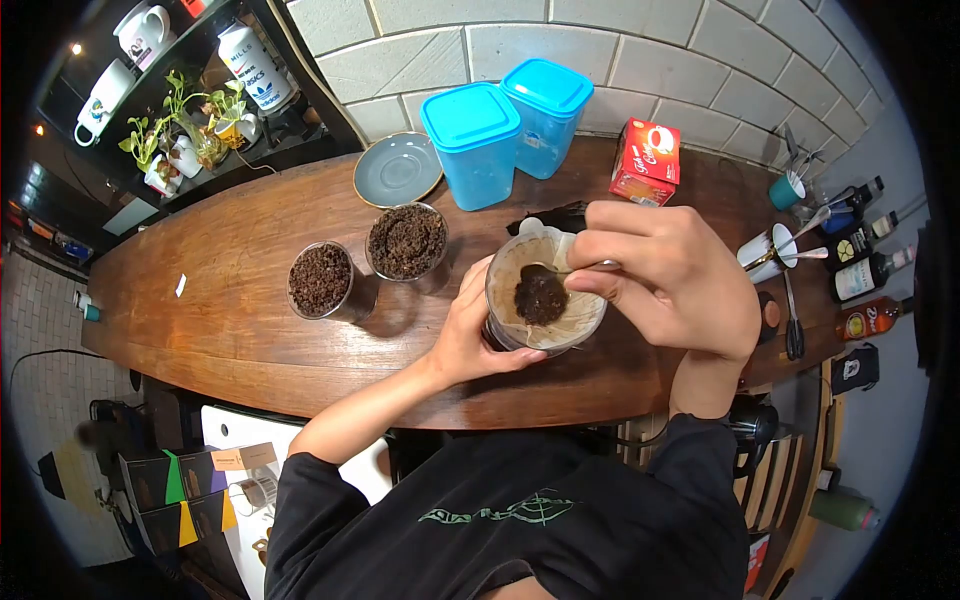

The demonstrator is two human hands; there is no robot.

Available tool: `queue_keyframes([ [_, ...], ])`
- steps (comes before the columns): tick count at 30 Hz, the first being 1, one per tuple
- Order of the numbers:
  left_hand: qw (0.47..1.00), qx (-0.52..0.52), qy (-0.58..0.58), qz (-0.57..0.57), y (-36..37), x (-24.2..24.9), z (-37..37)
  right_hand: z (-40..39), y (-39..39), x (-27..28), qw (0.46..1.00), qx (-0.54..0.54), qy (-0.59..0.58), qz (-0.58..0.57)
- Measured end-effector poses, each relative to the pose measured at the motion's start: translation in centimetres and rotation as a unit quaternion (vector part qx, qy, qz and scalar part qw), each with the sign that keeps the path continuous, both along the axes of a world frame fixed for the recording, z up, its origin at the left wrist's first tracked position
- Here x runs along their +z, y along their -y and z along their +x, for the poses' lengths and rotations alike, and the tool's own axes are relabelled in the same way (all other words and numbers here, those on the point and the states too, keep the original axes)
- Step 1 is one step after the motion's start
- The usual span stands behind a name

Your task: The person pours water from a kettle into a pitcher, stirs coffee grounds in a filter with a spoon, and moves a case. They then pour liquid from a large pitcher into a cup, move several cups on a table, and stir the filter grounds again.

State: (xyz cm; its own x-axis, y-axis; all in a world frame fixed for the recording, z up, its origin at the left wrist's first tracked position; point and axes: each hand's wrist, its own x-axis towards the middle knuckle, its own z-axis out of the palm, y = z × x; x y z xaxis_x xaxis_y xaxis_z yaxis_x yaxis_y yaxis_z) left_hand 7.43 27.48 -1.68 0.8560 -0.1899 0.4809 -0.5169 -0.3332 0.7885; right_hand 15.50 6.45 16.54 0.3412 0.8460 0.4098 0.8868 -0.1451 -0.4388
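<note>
A cone-shaped dripper (pixel 590 318) lined with a pale paper filter (pixel 507 290) holds dark wet coffee grounds (pixel 541 296). My left hand (pixel 470 335) is wrapped round the dripper's left side and lower part. In my right hand (pixel 670 270), thumb and fingers pinch the handle of a small metal spoon (pixel 603 266) over the dripper's right rim; its tip is at the grounds. To the left stand two glasses filled with dark, crumbly grounds, one (pixel 320 282) nearer the edge and one (pixel 408 243) further back.
Behind are a grey plate (pixel 398 170), two blue lidded containers (pixel 470 145) (pixel 545 115) and a red box (pixel 646 162). On the right stand a white cup (pixel 766 255) with spoons and several bottles (pixel 868 277). A shelf (pixel 215 165) with mugs and plants is at the upper left.
</note>
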Motion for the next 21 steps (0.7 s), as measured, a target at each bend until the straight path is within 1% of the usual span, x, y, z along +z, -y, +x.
queue_keyframes([
  [1, 1.000, -0.001, -0.003, -0.002, 0.0, 0.0, 0.0, 0.0, -0.1, -0.1, 1.000, 0.003, 0.000, -0.021],
  [5, 1.000, -0.002, 0.001, 0.009, -0.1, 0.1, 0.0, -0.1, 0.1, 0.4, 1.000, 0.020, 0.000, -0.022],
  [7, 1.000, 0.004, 0.019, 0.014, 0.0, 0.2, 0.1, -0.2, 0.2, 0.7, 1.000, -0.019, 0.017, 0.008],
  [9, 1.000, 0.002, 0.016, 0.010, 0.0, 0.3, 0.1, 0.0, 0.0, 0.1, 0.999, -0.026, 0.021, 0.028],
  [11, 1.000, -0.001, 0.015, 0.007, 0.0, 0.2, 0.2, 0.1, 0.0, 0.1, 1.000, -0.001, -0.004, -0.024],
  [15, 1.000, -0.002, 0.024, 0.005, 0.0, 0.0, 0.3, 0.0, -0.1, -0.1, 0.999, 0.031, -0.020, -0.038],
  [17, 0.999, 0.000, 0.039, 0.005, 0.1, 0.3, 0.3, -0.1, 0.1, 0.1, 0.998, -0.011, -0.002, 0.068],
  [19, 0.997, 0.015, 0.064, 0.029, 0.0, 0.9, 0.3, -0.3, 0.4, 0.5, 0.996, -0.013, -0.016, 0.082],
  [21, 0.997, 0.020, 0.069, 0.034, 0.1, 0.8, 0.4, -1.0, 0.8, 0.6, 0.996, -0.042, -0.023, 0.076],
])
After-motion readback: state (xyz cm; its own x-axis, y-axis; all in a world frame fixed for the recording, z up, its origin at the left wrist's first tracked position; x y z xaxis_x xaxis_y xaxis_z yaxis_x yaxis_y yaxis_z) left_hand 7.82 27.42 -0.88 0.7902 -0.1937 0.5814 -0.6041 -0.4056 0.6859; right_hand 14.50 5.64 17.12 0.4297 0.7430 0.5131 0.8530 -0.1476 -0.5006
